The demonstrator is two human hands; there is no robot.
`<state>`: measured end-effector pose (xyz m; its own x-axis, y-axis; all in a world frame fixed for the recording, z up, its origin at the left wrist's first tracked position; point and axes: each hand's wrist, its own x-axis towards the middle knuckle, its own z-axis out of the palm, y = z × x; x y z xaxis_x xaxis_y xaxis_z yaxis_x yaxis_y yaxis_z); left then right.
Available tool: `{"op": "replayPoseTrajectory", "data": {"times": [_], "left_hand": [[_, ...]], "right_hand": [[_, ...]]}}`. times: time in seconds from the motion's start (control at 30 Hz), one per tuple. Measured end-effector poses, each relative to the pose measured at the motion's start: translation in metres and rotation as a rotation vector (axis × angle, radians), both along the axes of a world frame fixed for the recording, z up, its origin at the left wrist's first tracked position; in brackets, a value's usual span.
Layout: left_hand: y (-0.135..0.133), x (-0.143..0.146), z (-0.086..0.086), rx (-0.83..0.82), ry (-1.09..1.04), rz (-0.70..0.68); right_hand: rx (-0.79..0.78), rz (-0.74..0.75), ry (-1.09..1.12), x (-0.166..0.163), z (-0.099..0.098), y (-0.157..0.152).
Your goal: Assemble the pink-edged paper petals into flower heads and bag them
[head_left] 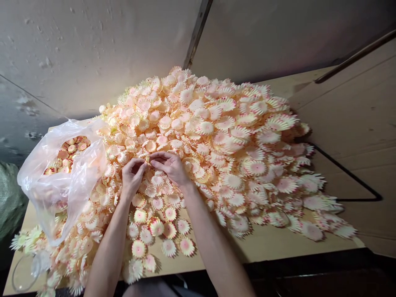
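My left hand (pixel 133 175) and my right hand (pixel 170 166) meet over the near middle of a big heap. Between their fingertips they pinch a small, pale yellowish artificial flower piece (pixel 147 159), partly covered by the fingers. Under and around both hands spreads the heap of artificial flower heads (pixel 206 128), round with fringed edges, cream to pale pink with red-pink marks. Between my forearms, several loose flower heads (pixel 157 227) lie face up on the wooden tabletop (pixel 198 267), some with red rims and pink centres.
On the left a translucent plastic bag (pixel 76 185) stands open, with small red-edged flower pieces (pixel 69 152) inside. A clear round container (pixel 26 272) sits at the near left corner. Cardboard (pixel 355 136) and a bent black rod (pixel 349 173) border the right; a wall (pixel 93 53) rises behind.
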<state>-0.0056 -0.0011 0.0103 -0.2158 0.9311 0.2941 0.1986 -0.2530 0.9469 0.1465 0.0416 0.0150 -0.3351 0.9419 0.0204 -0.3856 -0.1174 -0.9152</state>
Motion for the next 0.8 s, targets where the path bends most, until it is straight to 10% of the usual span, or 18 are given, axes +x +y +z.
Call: {"op": "replayPoseTrajectory", "data": {"times": [0.8], "left_hand": [[0.001,-0.002,-0.009,-0.044,0.023,0.056]], "right_hand": [[0.02,-0.004,-0.026,0.001,-0.002,0.001]]}}
